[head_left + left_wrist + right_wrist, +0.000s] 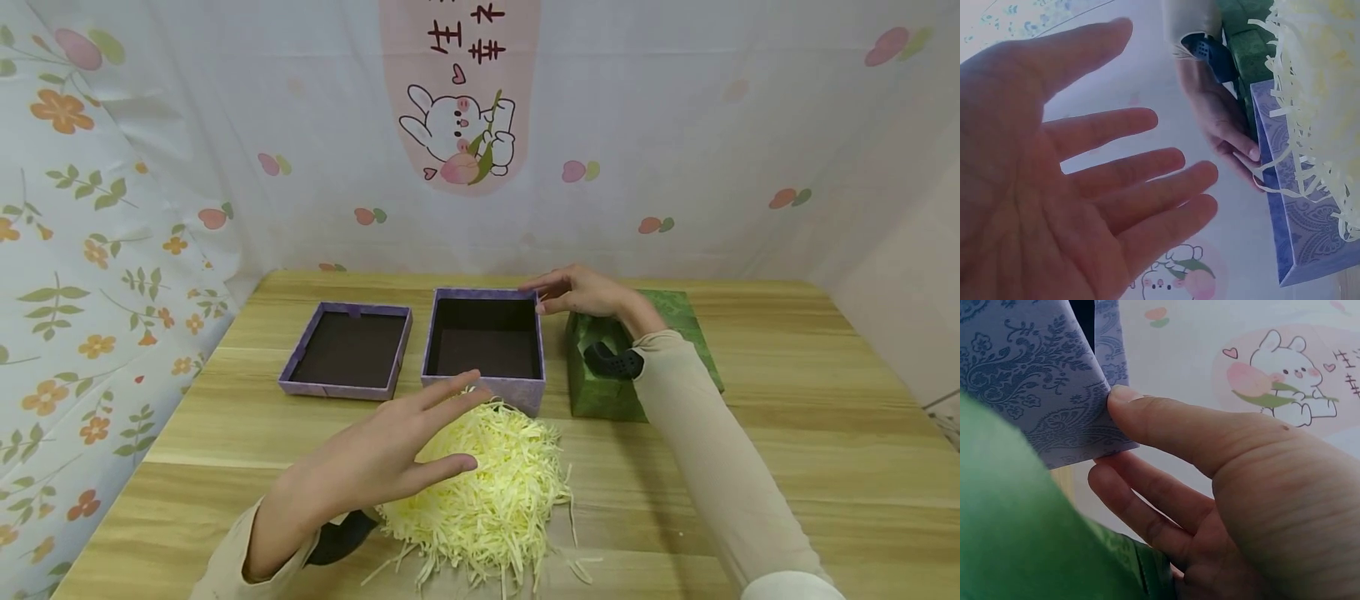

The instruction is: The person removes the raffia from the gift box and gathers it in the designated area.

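An open purple box (484, 392) with a dark inside stands at the middle of the table. My right hand (581, 292) holds its far right corner, the thumb against the side wall and the other fingers at the rear. In the right wrist view, this hand (1210, 481) meets the patterned purple wall (1029, 381). My left hand (367, 454) hovers palm down, fingers spread, over the left of a pale yellow heap of shredded paper (495, 492). Nothing lies in that palm in the left wrist view, where the left hand (1079, 181) fills the left side.
A shallow purple lid (348, 350) lies inside up, left of the box. The green box (607, 396) stands close on the right, under my right forearm. Loose paper strands lie on the wooden table (810, 433). A printed cloth (300, 108) hangs behind.
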Motion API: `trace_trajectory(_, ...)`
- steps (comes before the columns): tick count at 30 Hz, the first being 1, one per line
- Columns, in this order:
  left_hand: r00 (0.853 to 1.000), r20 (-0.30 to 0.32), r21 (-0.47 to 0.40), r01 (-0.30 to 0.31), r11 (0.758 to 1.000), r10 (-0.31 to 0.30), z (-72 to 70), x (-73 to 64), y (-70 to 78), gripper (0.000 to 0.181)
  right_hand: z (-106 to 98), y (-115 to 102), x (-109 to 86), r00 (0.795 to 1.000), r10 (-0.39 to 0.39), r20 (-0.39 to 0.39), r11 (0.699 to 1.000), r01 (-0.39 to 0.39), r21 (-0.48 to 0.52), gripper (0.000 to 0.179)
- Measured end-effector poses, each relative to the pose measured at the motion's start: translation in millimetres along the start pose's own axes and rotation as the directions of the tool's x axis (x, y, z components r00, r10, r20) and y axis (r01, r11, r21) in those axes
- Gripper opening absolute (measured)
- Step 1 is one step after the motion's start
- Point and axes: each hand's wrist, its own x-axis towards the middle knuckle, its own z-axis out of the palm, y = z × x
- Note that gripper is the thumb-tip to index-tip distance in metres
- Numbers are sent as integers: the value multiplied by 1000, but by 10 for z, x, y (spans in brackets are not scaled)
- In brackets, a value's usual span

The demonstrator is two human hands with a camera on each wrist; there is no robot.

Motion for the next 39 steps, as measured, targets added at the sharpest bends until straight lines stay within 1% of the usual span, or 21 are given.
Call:
trace_trajectory(3, 999, -16, 9, -36, 999, 36, 1, -2, 10, 56, 8, 4, -21, 1000, 3, -3, 1000, -3, 8, 43)
trace_trajectory(7, 994, -36, -3, -107, 994, 107, -9, -19, 19, 53, 15, -1, -47, 1000, 5, 3, 1000, -5, 17, 43)
trace_trajectory(10, 991, -40, -7, -130, 991, 130, -26, -27, 33, 54, 17, -8, -55, 1000, 13, 6, 1000, -13, 26, 43)
trace_trajectory(12, 992, -33, 6, -121, 993, 122, -34, -25, 47, 54, 15, -17, -57, 1000, 17, 5, 1000, -17, 24, 43)
trace_trajectory(14, 994, -19, 15, -106, 994, 107, -37, -13, 66, 54, 7, -27, -52, 1000, 19, -14, 1000, -19, 12, 41)
trace_trajectory(16, 996, -10, 18, -94, 995, 94, -31, 16, 83, 54, -31, -44, -58, 999, 10, -47, 1000, -9, 10, 40)
trace_trajectory(18, 997, -12, 13, -77, 997, 78, -18, 70, 101, 53, -105, -74, -87, 995, -6, -97, 1000, 6, -4, 39)
trace_trajectory(21, 997, -55, 22, -44, 999, 45, 23, 196, 134, 54, -282, -149, -222, 985, -22, -173, 1000, 20, -15, 38)
trace_trajectory(23, 994, -110, 19, 17, 1000, -15, 65, 295, 183, 58, -405, -215, -382, 977, -23, -211, 999, 12, -51, 39)
trace_trajectory(25, 982, -159, -9, 97, 995, -97, 115, 391, 255, 64, -504, -259, -574, 972, -13, -233, 997, -6, -81, 40)
trace_trajectory(27, 965, -192, -76, 164, 983, -176, 161, 485, 345, 71, -566, -272, -774, 970, 19, -244, 995, -42, -90, 42)
trace_trajectory(28, 958, -204, -111, 183, 977, -203, 184, 531, 388, 75, -583, -268, -866, 968, 39, -246, 993, -66, -101, 43)
trace_trajectory(29, 953, -208, -150, 193, 970, -221, 205, 581, 429, 78, -592, -255, -952, 967, 61, -249, 991, -88, -97, 45)
trace_trajectory(30, 951, -211, -179, 191, 965, -227, 227, 639, 462, 81, -595, -224, -1027, 964, 78, -253, 988, -108, -107, 46)
trace_trajectory(32, 949, -224, -230, 171, 958, -223, 272, 777, 503, 86, -585, -159, -1160, 957, 107, -269, 983, -143, -116, 50)
trace_trajectory(33, 948, -236, -243, 157, 957, -216, 301, 855, 506, 89, -571, -117, -1217, 953, 112, -282, 981, -152, -123, 52)
trace_trajectory(34, 946, -251, -248, 141, 958, -204, 331, 938, 499, 91, -552, -73, -1268, 948, 112, -299, 979, -156, -128, 54)
trace_trajectory(36, 941, -267, -267, 133, 955, -206, 406, 1097, 468, 93, -489, 10, -1370, 935, 127, -331, 978, -173, -113, 58)
trace_trajectory(38, 939, -265, -305, 133, 943, -218, 496, 1229, 423, 94, -393, 81, -1475, 923, 162, -350, 979, -195, -63, 62)
trace_trajectory(39, 940, -254, -323, 139, 936, -227, 543, 1280, 400, 95, -336, 113, -1526, 918, 177, -354, 979, -202, -34, 63)
